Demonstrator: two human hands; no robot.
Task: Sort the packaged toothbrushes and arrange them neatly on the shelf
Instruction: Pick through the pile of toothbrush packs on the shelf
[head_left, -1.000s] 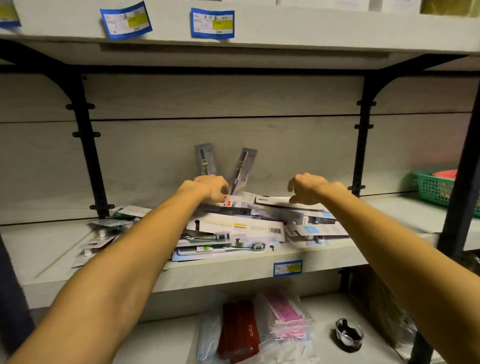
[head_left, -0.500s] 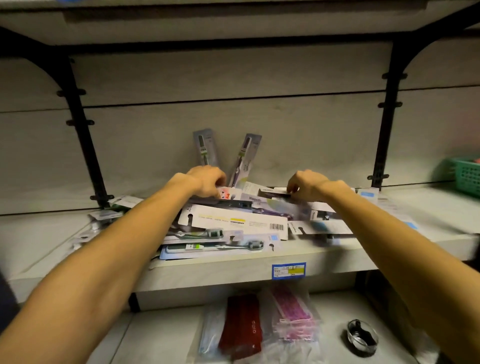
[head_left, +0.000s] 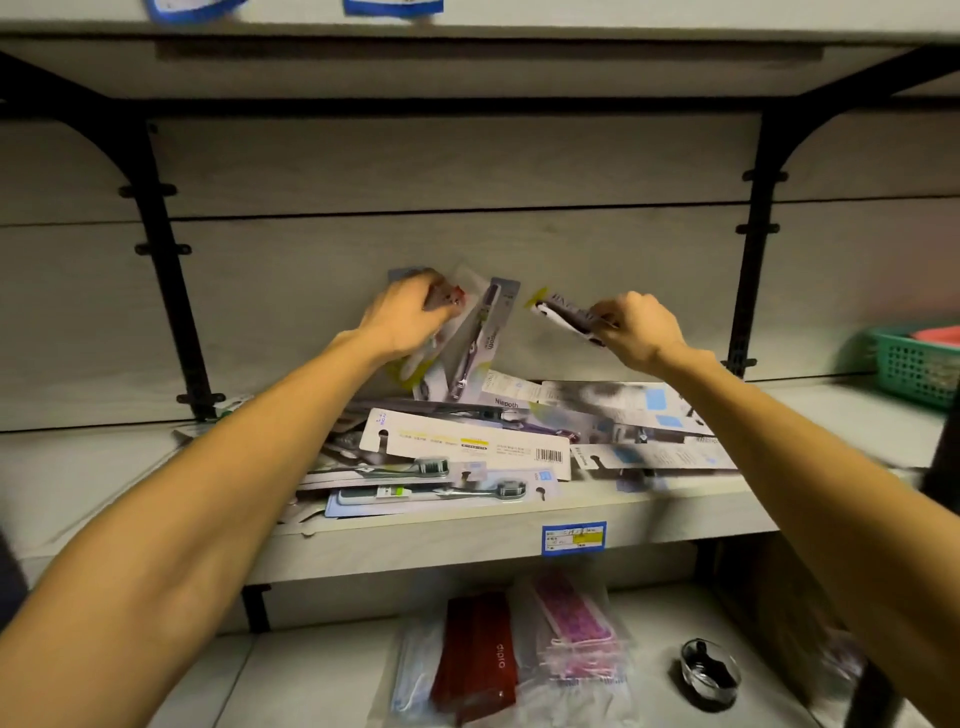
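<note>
I'm barely getting started w/ the sort. Most of the packaged toothbrushes (head_left: 467, 457) are still lying in a jumbled pile on the middle shelf (head_left: 415, 540), overlapping at all angles, some w/ card backs up, some hanging over the front edge. No neat rows showing yet, so nearly all of the arranging is left, as far as I'm judging.

My left hand (head_left: 405, 317) is gripping a couple of packs up near the back wall; fingers are curled round them, exact count I can't tell. A purple-brush pack (head_left: 483, 338) is leaning upright against the wall just beside that hand. My right hand (head_left: 634, 327) is pinching one dark pack (head_left: 566, 314), holding it tilted above the pile, apart from the left bunch.

Containers: a green basket (head_left: 914, 374) is sitting far right on the same shelf w/ something red/pink in it, too blurred to ID. On the lower shelf a small glass bowl (head_left: 709, 675) is holding something dark, can't tell what. Beside it, clear bags w/ a red pack (head_left: 478, 654) and pink items (head_left: 571, 629) inside.
</note>
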